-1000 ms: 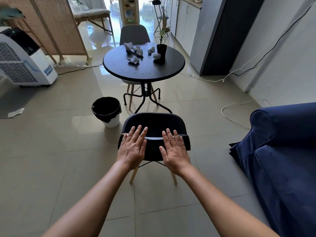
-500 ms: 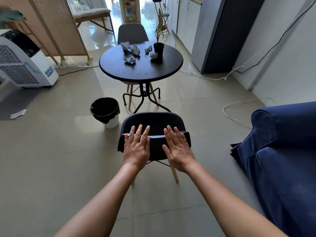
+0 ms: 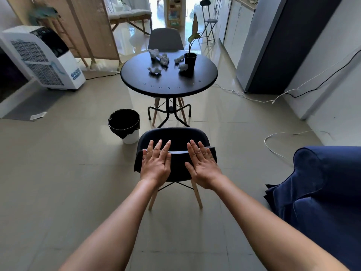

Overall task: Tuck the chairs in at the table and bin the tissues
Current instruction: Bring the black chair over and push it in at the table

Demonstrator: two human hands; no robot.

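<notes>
A dark chair (image 3: 176, 136) with wooden legs stands in front of me, its seat facing the round black table (image 3: 170, 86) with a gap between them. My left hand (image 3: 156, 163) and my right hand (image 3: 201, 167) lie flat on the top of its backrest, fingers stretched out and not curled around it. Several crumpled white tissues (image 3: 155, 70) lie on the far half of the table. A second grey chair (image 3: 166, 39) is pushed in on the table's far side. A white bin with a black liner (image 3: 125, 124) stands on the floor, left of the near chair.
A black pot with a plant (image 3: 190, 60) stands on the table among the tissues. A blue sofa (image 3: 322, 192) is close on the right, and a white cable (image 3: 273, 145) lies on the floor there. A white air cooler (image 3: 43, 57) stands at the left.
The near chair and both hands have moved forward towards the table. The table now looks closer and the gap to the chair is smaller.
</notes>
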